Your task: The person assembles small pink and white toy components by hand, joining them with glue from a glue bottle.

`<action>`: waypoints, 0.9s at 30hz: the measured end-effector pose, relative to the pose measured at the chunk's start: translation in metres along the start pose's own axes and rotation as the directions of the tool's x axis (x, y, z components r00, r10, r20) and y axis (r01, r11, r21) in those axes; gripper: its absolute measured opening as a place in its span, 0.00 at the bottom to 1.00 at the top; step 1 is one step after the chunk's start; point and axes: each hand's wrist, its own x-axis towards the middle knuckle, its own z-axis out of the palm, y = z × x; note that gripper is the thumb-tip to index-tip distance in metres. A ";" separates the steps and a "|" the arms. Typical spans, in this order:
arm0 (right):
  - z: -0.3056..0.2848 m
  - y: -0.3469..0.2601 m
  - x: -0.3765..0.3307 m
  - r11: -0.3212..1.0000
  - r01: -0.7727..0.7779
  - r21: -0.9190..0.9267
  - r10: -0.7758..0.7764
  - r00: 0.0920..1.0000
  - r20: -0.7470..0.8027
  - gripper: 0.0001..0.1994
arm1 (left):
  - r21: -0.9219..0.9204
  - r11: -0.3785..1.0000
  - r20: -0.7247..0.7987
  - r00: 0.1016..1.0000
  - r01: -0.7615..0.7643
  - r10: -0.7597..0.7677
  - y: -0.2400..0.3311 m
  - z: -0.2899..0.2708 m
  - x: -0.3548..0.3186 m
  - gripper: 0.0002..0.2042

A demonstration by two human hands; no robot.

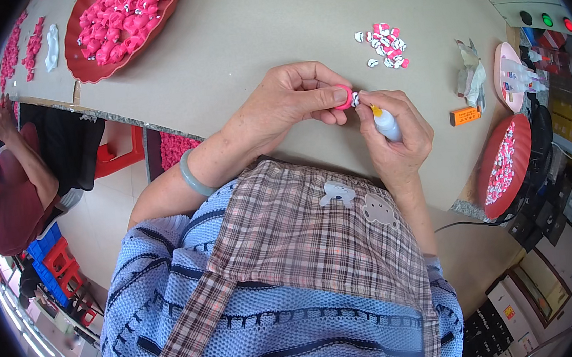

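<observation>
My left hand is closed, thumb and fingers pinching a small round pink piece above the table. Against its right side sits a tiny black-and-white part, at the fingertips of my right hand. That same hand is wrapped round a small white squeeze bottle with a yellow tip, which points up and left. Whether the tiny part touches the pink piece is hard to make out. Beyond my hands lies a loose pile of small pink, white and black pieces.
A red scalloped tray heaped with pink pieces stands at far left. To the right are a crumpled wrapper, an orange box, a pink dish with bottles and a red tray. Another person sits at left.
</observation>
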 end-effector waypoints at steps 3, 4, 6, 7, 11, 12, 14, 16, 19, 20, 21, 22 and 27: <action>0.001 0.002 0.000 0.999 0.017 0.039 -0.017 1.000 -0.018 0.13 | 0.069 0.997 -0.021 0.999 -0.038 0.039 0.000 0.003 0.000 0.09; 0.002 0.004 -0.001 0.999 0.016 0.041 -0.015 1.000 -0.020 0.13 | 0.122 0.990 -0.029 0.996 -0.076 0.081 -0.001 0.004 0.001 0.09; 0.006 0.006 -0.003 0.998 -0.013 0.066 0.015 1.000 -0.028 0.14 | 0.169 0.979 -0.034 0.992 -0.115 0.123 -0.003 0.004 0.000 0.09; 0.010 0.007 -0.005 0.998 -0.013 0.062 0.015 1.000 -0.024 0.14 | 0.210 0.967 -0.038 0.987 -0.143 0.154 -0.003 0.003 -0.001 0.09; 0.011 0.010 -0.007 0.991 -0.059 0.117 0.064 0.997 -0.041 0.14 | 0.284 0.944 -0.030 0.983 -0.165 0.180 0.000 0.005 -0.002 0.08; 0.010 0.011 -0.006 0.993 -0.025 0.114 0.030 0.999 -0.036 0.14 | 0.286 0.944 -0.031 0.983 -0.163 0.179 -0.001 0.004 -0.001 0.08; 0.007 0.009 -0.004 0.992 -0.021 0.122 0.022 1.000 -0.009 0.12 | 0.219 0.968 -0.033 0.990 -0.125 0.136 -0.002 0.002 0.000 0.09; 0.005 0.008 -0.001 0.992 -0.017 0.128 0.015 1.000 0.018 0.10 | 0.205 0.972 -0.035 0.992 -0.113 0.123 0.000 0.004 0.000 0.10; 0.004 0.008 0.000 0.996 -0.017 0.087 0.014 0.999 0.037 0.10 | 0.200 0.974 -0.027 0.993 -0.107 0.114 -0.001 0.003 0.001 0.10; 0.004 0.008 0.000 0.998 -0.006 0.066 0.004 0.999 0.032 0.10 | 0.208 0.972 -0.014 0.993 -0.111 0.117 -0.002 0.002 0.002 0.11; 0.004 0.008 0.000 0.999 0.003 0.044 -0.004 1.000 0.027 0.11 | 0.208 0.972 -0.014 0.993 -0.110 0.116 -0.002 0.002 0.002 0.11; 0.003 0.007 0.000 0.999 0.003 0.044 -0.004 1.000 0.027 0.11 | 0.227 0.967 -0.018 0.992 -0.118 0.126 -0.002 0.001 0.001 0.10; 0.004 0.010 0.002 0.988 0.150 -0.043 -0.149 0.988 0.035 0.13 | 0.236 0.962 -0.025 0.989 -0.133 0.143 -0.004 0.002 0.001 0.10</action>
